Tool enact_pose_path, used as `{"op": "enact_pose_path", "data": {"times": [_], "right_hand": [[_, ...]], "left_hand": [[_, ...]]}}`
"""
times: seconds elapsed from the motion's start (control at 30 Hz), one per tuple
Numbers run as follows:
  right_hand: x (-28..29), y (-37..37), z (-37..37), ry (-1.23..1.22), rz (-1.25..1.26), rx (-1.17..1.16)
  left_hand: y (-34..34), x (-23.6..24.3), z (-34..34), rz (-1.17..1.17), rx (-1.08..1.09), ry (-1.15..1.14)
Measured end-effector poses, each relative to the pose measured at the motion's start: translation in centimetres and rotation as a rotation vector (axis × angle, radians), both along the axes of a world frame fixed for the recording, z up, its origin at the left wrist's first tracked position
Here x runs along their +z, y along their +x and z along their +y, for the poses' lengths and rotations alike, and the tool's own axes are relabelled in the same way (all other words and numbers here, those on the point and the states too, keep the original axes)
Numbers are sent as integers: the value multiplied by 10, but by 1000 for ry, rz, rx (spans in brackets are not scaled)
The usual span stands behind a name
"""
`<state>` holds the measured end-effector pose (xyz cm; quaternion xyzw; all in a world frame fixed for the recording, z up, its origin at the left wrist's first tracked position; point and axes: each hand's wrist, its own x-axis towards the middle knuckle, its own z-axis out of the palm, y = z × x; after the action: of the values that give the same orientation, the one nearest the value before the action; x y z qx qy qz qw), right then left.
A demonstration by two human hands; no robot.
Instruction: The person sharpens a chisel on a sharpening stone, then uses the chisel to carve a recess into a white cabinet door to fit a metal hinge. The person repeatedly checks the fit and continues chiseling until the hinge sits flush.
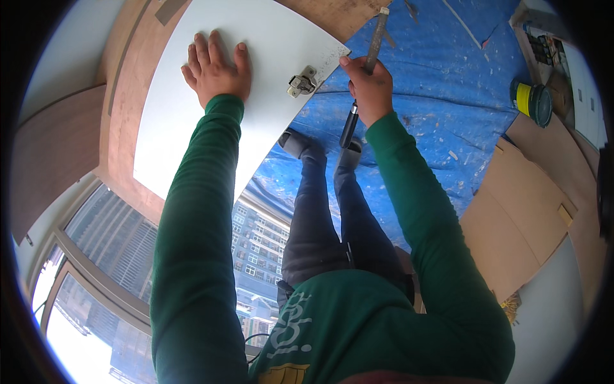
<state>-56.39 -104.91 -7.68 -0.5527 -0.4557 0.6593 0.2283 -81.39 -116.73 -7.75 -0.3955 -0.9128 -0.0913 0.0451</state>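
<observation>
My left hand (218,75) lies palm down on a white panel (173,141), fingers spread. A metal hinge (302,82) is fixed near the panel's right edge. Beside the panel's upper right corner, my right hand (369,89) grips a long, flat metal tool like a file (377,33), its black handle (350,125) hanging below my fist and its grey blade reaching up past my fingers. My thumb is close to the panel's corner; whether it touches cannot be made out.
Wooden boards (112,128) lie under and beside the panel. A paint-stained blue tarp (428,89) covers the floor under my feet. A green bucket (540,102) and cardboard sheets (511,205) are at the right. A window (102,249) fills the lower left.
</observation>
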Motion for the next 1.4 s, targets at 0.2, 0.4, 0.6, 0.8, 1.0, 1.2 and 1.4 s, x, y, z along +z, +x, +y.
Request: {"op": "enact_pose_path", "data": {"times": [0.2,0.4,0.6,0.8,1.0,1.2,1.4], "right_hand": [[27,23,-10,-197,115,-34],[36,31,-15,-114,76,60],[21,-2,8,-39,105,42],[3,-7,4,27,54,42],[5,15,-6,99,-53,109],[37,34,-16,-62,13,117],[39,35,-17,13,-62,223]], "left_hand": [[-1,-2,0,20,-14,18],[-2,-4,-1,12,-29,52],[-2,-6,-1,27,-30,57],[-3,-8,-2,38,-37,56],[-3,-8,-1,23,-33,51],[-4,-8,-2,25,-38,67],[-5,-10,-2,35,-46,69]]}}
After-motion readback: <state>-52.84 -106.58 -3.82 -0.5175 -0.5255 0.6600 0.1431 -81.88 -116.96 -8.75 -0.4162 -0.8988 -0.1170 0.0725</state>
